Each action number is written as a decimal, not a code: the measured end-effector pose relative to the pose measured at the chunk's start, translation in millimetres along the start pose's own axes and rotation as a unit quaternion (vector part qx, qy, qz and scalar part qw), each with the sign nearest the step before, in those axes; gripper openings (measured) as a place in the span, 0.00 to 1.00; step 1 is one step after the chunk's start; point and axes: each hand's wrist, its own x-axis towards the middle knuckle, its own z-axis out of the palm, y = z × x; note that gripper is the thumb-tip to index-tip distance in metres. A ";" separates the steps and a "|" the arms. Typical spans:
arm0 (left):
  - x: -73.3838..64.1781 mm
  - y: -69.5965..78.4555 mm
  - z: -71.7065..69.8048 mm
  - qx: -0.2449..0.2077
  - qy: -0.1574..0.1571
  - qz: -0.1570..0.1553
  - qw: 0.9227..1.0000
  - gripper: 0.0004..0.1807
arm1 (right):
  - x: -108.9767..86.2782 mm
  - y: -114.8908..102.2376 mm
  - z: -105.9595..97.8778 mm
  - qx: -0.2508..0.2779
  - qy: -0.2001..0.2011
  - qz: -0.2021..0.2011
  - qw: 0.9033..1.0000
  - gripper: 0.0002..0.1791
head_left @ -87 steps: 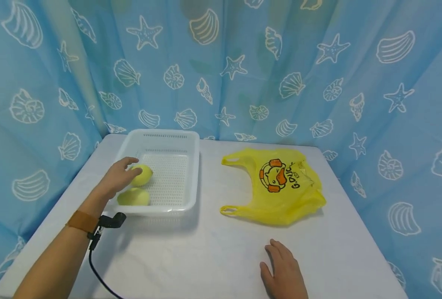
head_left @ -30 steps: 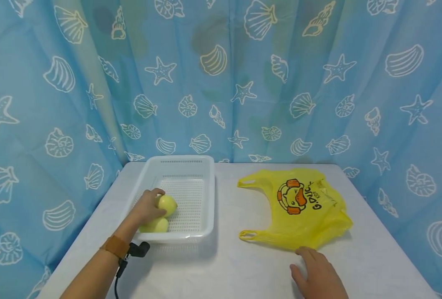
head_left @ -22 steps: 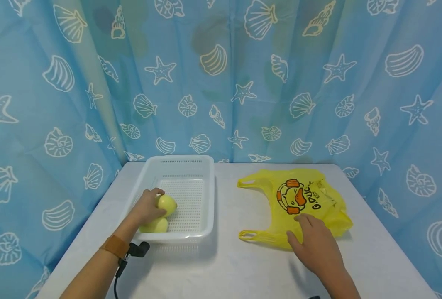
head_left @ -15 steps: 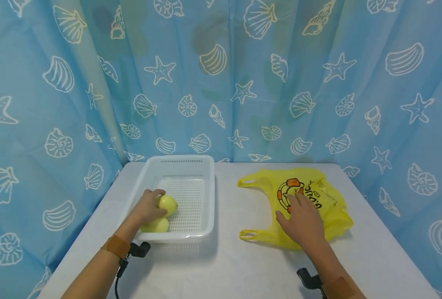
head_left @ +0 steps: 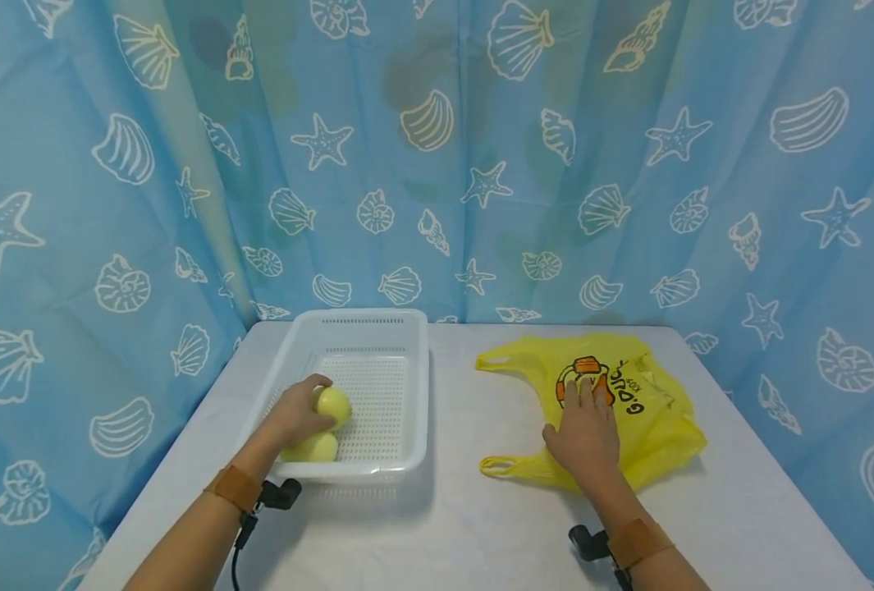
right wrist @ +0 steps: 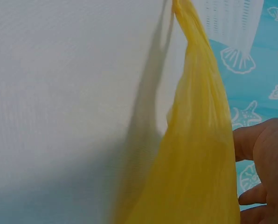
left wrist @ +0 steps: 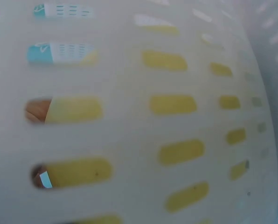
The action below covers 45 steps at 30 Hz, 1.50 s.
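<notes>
My left hand (head_left: 299, 416) is inside the white plastic basket (head_left: 420, 394), its fingers and thumb around a smooth yellow fruit (head_left: 335, 405). A second yellow fruit (head_left: 317, 448) lies beside it, nearer the basket's front wall. The left wrist view looks at the slotted basket wall (left wrist: 125, 126), with yellow showing through the slots. My right hand (head_left: 586, 431) is over the yellow plastic bag (head_left: 651, 435), fingers extended across its duck print. In the right wrist view, the thumb and fingers appear beside the bag (right wrist: 199, 140); whether they press on it is unclear.
A white-covered table (head_left: 437, 542) carries the basket at the left and the bag, lying flattish, at the right. The bag's two handles (head_left: 506, 468) point toward the basket. A blue seashell curtain (head_left: 437, 164) surrounds the back and sides.
My left hand has closed around the yellow fruit since the earliest frame and stays there. My right hand has moved forward from the table front onto the bag. The head view has shifted.
</notes>
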 end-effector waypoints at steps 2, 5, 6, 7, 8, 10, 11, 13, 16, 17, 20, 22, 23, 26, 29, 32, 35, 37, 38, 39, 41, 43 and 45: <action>-0.3 0.4 -1.6 0.002 0.007 0.003 1.000 0.38 | 1.7 -1.3 3.2 0.001 0.004 0.004 1.000 0.46; -0.4 1.0 -4.0 0.007 0.018 0.017 1.000 0.38 | 4.8 -2.9 9.3 -0.011 0.011 0.017 1.000 0.49; -0.6 1.4 -4.8 0.005 0.021 0.022 1.000 0.38 | 5.7 -3.1 11.1 -0.013 0.012 0.022 1.000 0.50; -0.6 1.4 -5.2 0.004 0.024 0.026 0.999 0.38 | 6.8 -3.4 12.5 -0.012 0.012 0.027 0.999 0.51; -0.7 1.4 -5.3 0.002 0.029 0.029 0.999 0.38 | 7.8 -3.6 13.6 -0.010 0.012 0.032 0.999 0.51; 0.0 0.6 -4.8 -0.007 0.037 0.029 0.999 0.38 | 9.2 -3.3 15.0 0.000 0.013 0.039 0.999 0.48; 1.1 -0.7 -4.0 -0.012 0.041 0.026 0.999 0.39 | 9.5 -3.4 15.3 0.006 0.012 0.041 0.999 0.47; 2.9 -2.8 -2.6 -0.022 0.050 0.018 0.998 0.39 | 9.8 -2.9 15.6 0.016 0.008 0.042 0.999 0.44; 3.9 -3.7 -2.2 -0.048 0.065 0.012 0.997 0.40 | 8.4 -2.4 14.7 0.019 0.003 0.040 0.999 0.41; 3.2 -3.0 -2.9 -0.058 0.071 0.014 0.996 0.40 | 7.5 -2.1 13.9 0.022 0.003 0.039 0.999 0.41; -0.1 0.5 -6.3 -0.085 0.090 0.023 0.992 0.39 | 5.8 -1.2 11.7 0.027 0.007 0.033 0.999 0.39; -1.9 2.6 -8.9 -0.100 0.099 0.026 0.990 0.39 | 5.2 -0.5 10.4 0.031 0.010 0.029 0.999 0.38; -2.9 3.5 -10.2 -0.107 0.102 0.027 0.989 0.39 | 5.1 -0.2 9.2 0.032 0.010 0.028 0.999 0.37; -6.2 7.3 -13.0 -0.128 0.110 0.027 0.985 0.39 | 5.4 0.6 5.0 0.032 0.007 0.025 0.999 0.36; -11.7 14.8 -13.9 -0.151 0.117 0.032 0.981 0.39 | 6.2 0.0 -1.8 0.037 -0.002 0.027 0.999 0.36; -19.5 24.5 -13.0 -0.168 0.130 0.044 0.976 0.39 | 7.3 -1.3 -9.2 0.044 -0.010 0.030 0.999 0.35; -27.4 34.2 -11.1 -0.183 0.145 0.066 0.970 0.38 | 8.2 -4.1 -17.2 0.053 -0.017 0.036 0.998 0.34; -32.2 41.2 -9.0 -0.189 0.154 0.083 0.966 0.37 | 8.5 -5.7 -22.0 0.057 -0.021 0.039 0.997 0.34; -34.6 45.0 -7.9 -0.191 0.158 0.091 0.965 0.37 | 8.8 -6.4 -24.2 0.059 -0.023 0.041 0.997 0.34; -36.8 48.9 -6.4 -0.193 0.161 0.101 0.963 0.37 | 8.8 -7.2 -26.5 0.059 -0.024 0.044 0.997 0.34; -41.1 57.4 -2.8 -0.195 0.166 0.120 0.959 0.36 | 8.9 -8.4 -31.1 0.062 -0.021 0.044 0.997 0.34; -45.1 66.6 1.2 -0.199 0.169 0.140 0.955 0.36 | 8.7 -9.1 -34.9 0.061 -0.016 0.040 0.997 0.34; -48.0 75.5 5.7 -0.205 0.171 0.158 0.951 0.35 | 8.6 -9.9 -38.5 0.061 -0.010 0.032 0.998 0.33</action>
